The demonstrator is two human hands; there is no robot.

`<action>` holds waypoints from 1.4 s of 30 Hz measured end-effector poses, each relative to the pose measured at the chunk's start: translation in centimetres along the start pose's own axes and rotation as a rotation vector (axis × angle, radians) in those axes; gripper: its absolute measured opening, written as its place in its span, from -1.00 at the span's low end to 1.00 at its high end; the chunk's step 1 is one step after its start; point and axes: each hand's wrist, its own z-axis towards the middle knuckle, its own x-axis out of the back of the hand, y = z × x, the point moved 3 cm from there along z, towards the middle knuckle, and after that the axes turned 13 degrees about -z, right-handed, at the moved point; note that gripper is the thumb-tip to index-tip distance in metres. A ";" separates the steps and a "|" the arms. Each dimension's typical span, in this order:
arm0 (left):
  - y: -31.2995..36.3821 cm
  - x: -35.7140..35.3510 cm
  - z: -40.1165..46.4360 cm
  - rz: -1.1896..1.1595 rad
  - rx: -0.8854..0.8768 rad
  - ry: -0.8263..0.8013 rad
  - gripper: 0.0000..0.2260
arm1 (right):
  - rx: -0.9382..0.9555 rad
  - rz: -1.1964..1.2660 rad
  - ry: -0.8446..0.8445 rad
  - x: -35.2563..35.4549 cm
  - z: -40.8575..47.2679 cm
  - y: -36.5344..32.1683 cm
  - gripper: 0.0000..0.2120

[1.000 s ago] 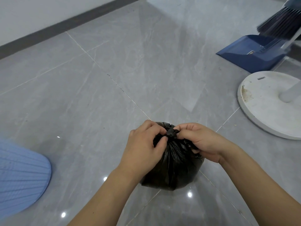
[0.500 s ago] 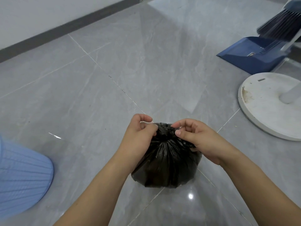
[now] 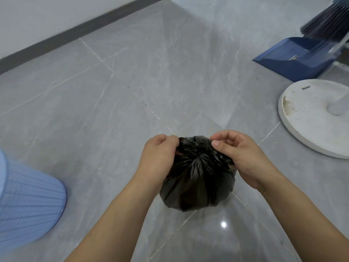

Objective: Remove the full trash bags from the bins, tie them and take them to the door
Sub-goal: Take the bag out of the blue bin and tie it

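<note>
Now tightening knot: bag (image 3: 196,178) sits on floor (image 3: 132,76) between my wrists. Left hand (image 3: 158,157) and right hand (image 3: 239,157) each pinch plastic tail beside gathered neck, fingers curled closed. Pull tails apart evenly, low, no jerking; thin plastic may tear.

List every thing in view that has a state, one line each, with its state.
black trash bag: out of the bin, on the floor, mouth gathered into a knot on top.
left hand: pinching the bag's plastic at the knot.
right hand: pinching the bag's plastic at the knot.
blue bin: at left; upright or tipped, cannot tell.
dustpan: resting on the floor.
broom: bristles above the dustpan.
</note>
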 end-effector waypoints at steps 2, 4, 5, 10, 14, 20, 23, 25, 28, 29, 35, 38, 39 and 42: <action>0.0 -0.1 0.1 -0.015 0.018 -0.031 -0.89 | 0.007 0.012 0.027 0.1 0.1 0.0 -0.94; -0.3 -0.3 -0.1 0.019 0.041 -0.090 -0.91 | 0.028 0.009 0.036 0.1 0.2 0.0 -0.93; -0.6 -0.5 -0.1 0.089 0.044 -0.116 -0.86 | 0.035 0.001 0.028 0.1 0.2 0.1 -0.91; -1.2 -0.8 -0.1 0.274 -0.028 -0.066 -0.90 | 0.113 -0.189 0.050 -0.2 0.4 0.4 -0.72; -0.5 -0.7 0.2 0.116 0.011 -0.002 -0.92 | 0.195 -0.440 0.250 0.1 0.7 0.5 -0.81; 0.2 -1.0 0.0 -0.154 0.168 -0.027 -0.89 | 0.329 -0.735 0.352 -0.6 0.8 0.1 -0.86; 0.0 -1.0 -0.3 0.024 0.179 -0.095 -0.75 | 0.334 -0.743 0.374 -0.7 0.9 0.1 -0.82; -0.4 -1.1 -0.5 0.292 0.085 -0.122 -0.62 | 0.346 -0.692 0.386 -0.6 0.8 0.0 -0.83; -0.6 -0.9 -0.6 0.615 -0.070 -0.065 -0.69 | 0.372 -0.645 0.362 -0.8 0.8 -0.1 -0.91; -0.6 -0.8 -0.5 0.587 -0.085 -0.060 -0.70 | 0.383 -0.646 0.354 -0.8 0.8 -0.2 -0.93; -0.2 -0.9 -0.3 0.167 -0.017 -0.009 -0.85 | 0.447 -0.677 0.400 0.0 0.7 -0.5 -0.91; -0.2 -1.2 -0.6 0.095 0.021 -0.105 -0.90 | 0.437 -0.653 0.447 0.0 0.8 -0.6 -0.87; -0.4 -1.3 -0.7 0.161 -0.004 -0.168 -0.86 | 0.438 -0.648 0.454 -0.1 0.8 -0.6 -0.88; -1.1 -1.4 -1.2 0.518 -0.090 -0.274 -0.77 | 0.450 -0.657 0.451 -0.5 0.9 -0.5 -0.90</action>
